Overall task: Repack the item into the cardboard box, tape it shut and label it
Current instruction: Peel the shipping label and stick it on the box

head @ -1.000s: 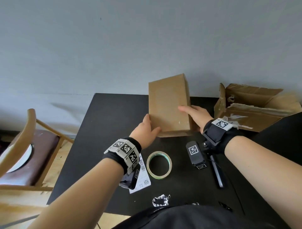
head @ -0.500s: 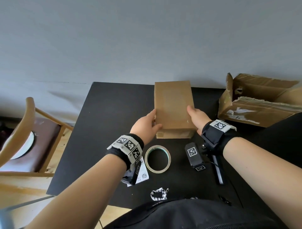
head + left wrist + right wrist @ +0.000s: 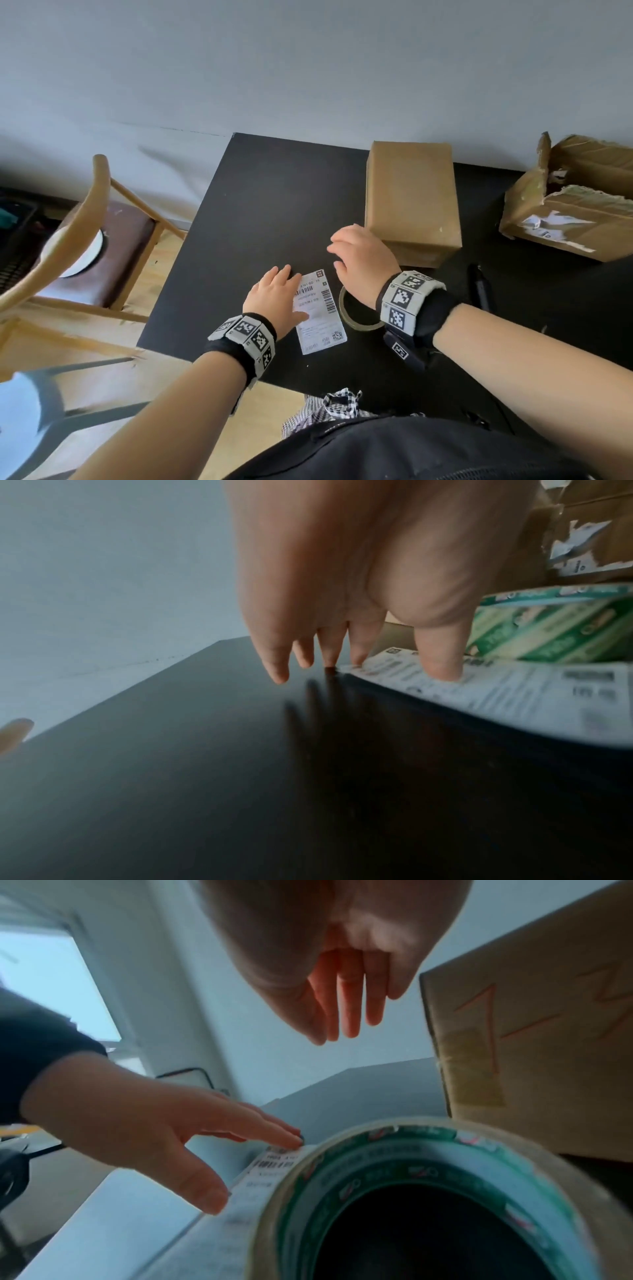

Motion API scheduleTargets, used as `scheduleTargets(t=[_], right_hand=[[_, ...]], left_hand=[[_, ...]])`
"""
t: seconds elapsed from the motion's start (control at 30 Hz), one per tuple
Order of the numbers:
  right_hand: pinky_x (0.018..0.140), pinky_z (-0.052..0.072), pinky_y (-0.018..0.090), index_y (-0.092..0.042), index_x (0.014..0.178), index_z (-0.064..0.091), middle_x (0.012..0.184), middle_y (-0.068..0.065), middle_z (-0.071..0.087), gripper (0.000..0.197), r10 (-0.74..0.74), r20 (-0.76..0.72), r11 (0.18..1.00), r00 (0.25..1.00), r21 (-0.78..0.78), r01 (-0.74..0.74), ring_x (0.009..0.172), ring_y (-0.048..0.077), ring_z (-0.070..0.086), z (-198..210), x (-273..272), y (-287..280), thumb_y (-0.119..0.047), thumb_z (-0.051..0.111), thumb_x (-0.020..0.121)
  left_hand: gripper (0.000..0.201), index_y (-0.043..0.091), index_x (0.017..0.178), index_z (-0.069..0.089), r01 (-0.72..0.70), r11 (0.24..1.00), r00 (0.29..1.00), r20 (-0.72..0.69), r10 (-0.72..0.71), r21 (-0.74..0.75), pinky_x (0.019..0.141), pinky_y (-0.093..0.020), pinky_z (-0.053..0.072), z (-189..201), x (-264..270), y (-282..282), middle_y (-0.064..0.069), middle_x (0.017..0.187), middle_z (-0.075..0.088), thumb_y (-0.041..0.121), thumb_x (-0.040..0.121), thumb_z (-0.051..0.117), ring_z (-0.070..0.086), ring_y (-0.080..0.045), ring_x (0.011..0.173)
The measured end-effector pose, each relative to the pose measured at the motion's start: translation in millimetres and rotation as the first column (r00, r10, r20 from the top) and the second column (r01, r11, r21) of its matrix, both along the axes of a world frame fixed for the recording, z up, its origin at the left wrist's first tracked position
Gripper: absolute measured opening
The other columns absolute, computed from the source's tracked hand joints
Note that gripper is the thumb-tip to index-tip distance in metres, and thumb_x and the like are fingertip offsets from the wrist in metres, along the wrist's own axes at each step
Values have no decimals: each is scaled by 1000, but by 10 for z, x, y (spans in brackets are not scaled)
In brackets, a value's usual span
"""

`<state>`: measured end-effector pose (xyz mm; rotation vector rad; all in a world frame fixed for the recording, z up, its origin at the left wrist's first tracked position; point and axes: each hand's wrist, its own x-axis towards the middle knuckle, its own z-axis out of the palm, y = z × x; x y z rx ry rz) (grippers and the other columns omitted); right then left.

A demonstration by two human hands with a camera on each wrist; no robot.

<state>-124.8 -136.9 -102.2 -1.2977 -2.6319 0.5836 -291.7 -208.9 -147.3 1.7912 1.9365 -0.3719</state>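
Observation:
A closed brown cardboard box [image 3: 411,202] lies flat on the black table [image 3: 267,205], no hand on it. In front of it lies a white shipping label [image 3: 320,317] with barcodes. My left hand [image 3: 277,301] rests on the label's left edge with straight fingers, thumb [image 3: 440,653] pressing the paper [image 3: 514,693]. My right hand [image 3: 359,260] hovers open above the label's far end and over the roll of clear tape [image 3: 356,318], holding nothing. The right wrist view shows the tape roll [image 3: 428,1191] close below, the box's end [image 3: 534,1042] to the right, and straight fingers [image 3: 342,1010].
A torn, open cardboard box [image 3: 575,205] sits at the table's right. A dark pen-like tool [image 3: 481,286] lies right of the tape. A wooden chair [image 3: 78,240] stands left of the table. Checkered cloth [image 3: 335,404] hangs at the table's near edge.
Both hands let go of the closed box, which now lies flat farther back. The left hand dropped onto the label; the right hand came down over the tape and label.

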Motion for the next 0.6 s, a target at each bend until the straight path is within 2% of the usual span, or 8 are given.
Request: scheduleTargets(t=[0.13, 0.2, 0.27, 0.37, 0.47, 0.53, 0.6], right_hand=[[100, 44, 36, -12, 126, 55, 130, 5, 53, 33, 11, 159, 988, 987, -155, 14, 122, 22, 47, -188, -170, -114, -19, 50, 94], [94, 48, 38, -13, 122, 55, 125, 5, 56, 33, 12, 231, 975, 973, -217, 40, 116, 24, 52, -283, -237, -151, -22, 56, 91], [87, 50, 36, -15, 114, 57, 114, 4, 57, 29, 23, 288, 976, 957, -216, 42, 107, 23, 55, -358, -297, -188, -25, 60, 87], [87, 42, 36, -18, 115, 55, 111, 3, 56, 34, 4, 346, 991, 938, -129, 44, 105, 23, 53, -450, -376, -242, -26, 64, 83], [90, 39, 36, -18, 117, 55, 113, 4, 54, 33, -23, 374, 993, 927, -102, 66, 108, 24, 50, -506, -414, -258, -24, 62, 85], [91, 39, 37, -19, 112, 59, 111, 4, 55, 26, -36, 349, 992, 936, -101, 75, 107, 24, 50, -488, -423, -259, -26, 60, 87], [91, 40, 36, -19, 104, 64, 107, 3, 58, 19, -69, 259, 985, 963, -133, 106, 102, 22, 53, -423, -407, -257, -29, 55, 91]], left_hand=[[85, 24, 150, 12, -14, 998, 999, 46, 11, 60, 116, -41, 16, -116, -20, -150, 1, 159, 5, 50, 85, 60, 5, -21, 146], [83, 24, 150, 14, -26, 993, 996, 90, 15, 112, 117, -39, 15, -159, -37, -196, 3, 158, 11, 47, 85, 62, 9, -19, 146], [82, 24, 149, 19, -20, 984, 992, 123, -2, 178, 116, -36, 16, -192, -61, -236, 5, 155, 21, 45, 83, 65, 17, -18, 143], [85, 23, 148, 22, -18, 971, 983, 180, -26, 240, 113, -32, 24, -195, -86, -276, 5, 145, 33, 41, 79, 70, 30, -17, 135], [87, 23, 148, 22, -48, 971, 967, 253, -13, 234, 99, -28, 42, -162, -77, -302, 1, 136, 32, 30, 78, 74, 41, -16, 121], [73, 23, 145, 28, -107, 967, 950, 310, 31, 231, 88, -27, 50, -129, -76, -309, 1, 130, 33, 19, 84, 67, 48, -16, 110], [46, 24, 137, 44, -180, 946, 925, 374, 70, 268, 82, -26, 50, -84, -94, -289, 2, 121, 39, 16, 92, 54, 52, -16, 100]])
